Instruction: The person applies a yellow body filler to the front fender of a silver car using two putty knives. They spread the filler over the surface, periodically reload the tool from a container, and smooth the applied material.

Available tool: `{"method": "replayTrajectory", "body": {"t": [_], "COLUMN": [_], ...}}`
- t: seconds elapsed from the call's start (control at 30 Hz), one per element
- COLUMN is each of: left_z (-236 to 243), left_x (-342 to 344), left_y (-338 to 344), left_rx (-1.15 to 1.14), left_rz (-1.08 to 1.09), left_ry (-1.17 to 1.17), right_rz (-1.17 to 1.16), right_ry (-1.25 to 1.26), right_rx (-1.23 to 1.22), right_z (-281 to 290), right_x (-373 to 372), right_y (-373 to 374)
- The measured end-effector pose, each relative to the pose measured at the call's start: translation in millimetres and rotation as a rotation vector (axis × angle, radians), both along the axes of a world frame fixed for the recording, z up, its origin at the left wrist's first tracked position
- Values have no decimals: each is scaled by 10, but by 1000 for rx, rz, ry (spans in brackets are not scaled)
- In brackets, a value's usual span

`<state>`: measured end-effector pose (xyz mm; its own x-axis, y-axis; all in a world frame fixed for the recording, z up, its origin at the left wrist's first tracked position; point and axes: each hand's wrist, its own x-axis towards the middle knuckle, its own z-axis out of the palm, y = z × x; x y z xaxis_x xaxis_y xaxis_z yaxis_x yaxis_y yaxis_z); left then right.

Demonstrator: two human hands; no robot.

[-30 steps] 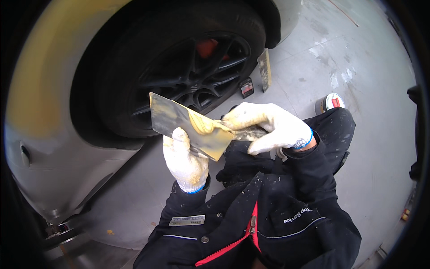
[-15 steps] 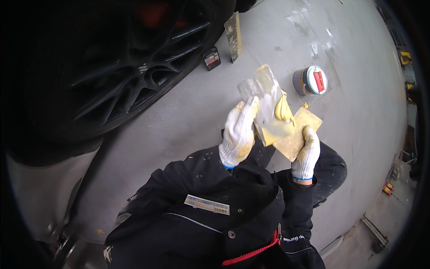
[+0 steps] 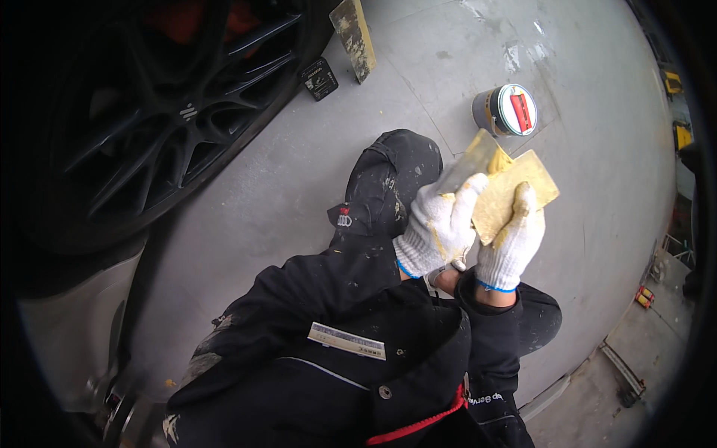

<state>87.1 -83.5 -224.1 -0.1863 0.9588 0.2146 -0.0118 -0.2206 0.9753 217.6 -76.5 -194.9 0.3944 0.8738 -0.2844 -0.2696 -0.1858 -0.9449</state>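
My left hand (image 3: 441, 228), in a white knit glove stained yellow, grips a flat, greyish, see-through board (image 3: 461, 170). A yellow lump of filler putty (image 3: 499, 159) sits at the board's edge. My right hand (image 3: 512, 245), gloved likewise, is closed on a flat tan putty spreader (image 3: 517, 188), its thumb laid along the near face. The spreader overlaps the board's right side and hides part of it. Whether its far edge presses into the putty cannot be made out. Both tools are held above the floor, over my lap.
A dark car wheel (image 3: 187, 112) fills the upper left, above a pale body panel (image 3: 75, 313). Near the tyre stand a small black box (image 3: 320, 79) and a putty-smeared board (image 3: 354, 41). A lidded tin (image 3: 497, 110) with a red item on top is beyond my hands.
My left hand and the board have swung right and turned, closer to the spreader. My right hand has shifted slightly. My left knee now shows, and the view has moved a little.
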Motion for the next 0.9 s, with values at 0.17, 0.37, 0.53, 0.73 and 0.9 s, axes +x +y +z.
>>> {"method": "replayTrajectory", "body": {"t": [0.17,0.37,0.53,0.73,0.9], "left_z": [68,15,-162,-651,-867], "left_x": [160,487,1022,1231,1202], "left_y": [89,407,376,408,511], "left_rx": [-208,-211,-628,10,-432], "left_rz": [-709,-1204,-970,-536,-585], "left_ry": [335,142,-100,207,-291], "right_rz": [154,425,359,737,975], "right_ry": [-321,-777,-762,-1377,-1575], "right_rx": [-108,-154,455,429,187], "right_z": [366,538,493,137,-466], "right_x": [664,1431,1788,2156,2555], "right_y": [111,-93,-127,158,125]}}
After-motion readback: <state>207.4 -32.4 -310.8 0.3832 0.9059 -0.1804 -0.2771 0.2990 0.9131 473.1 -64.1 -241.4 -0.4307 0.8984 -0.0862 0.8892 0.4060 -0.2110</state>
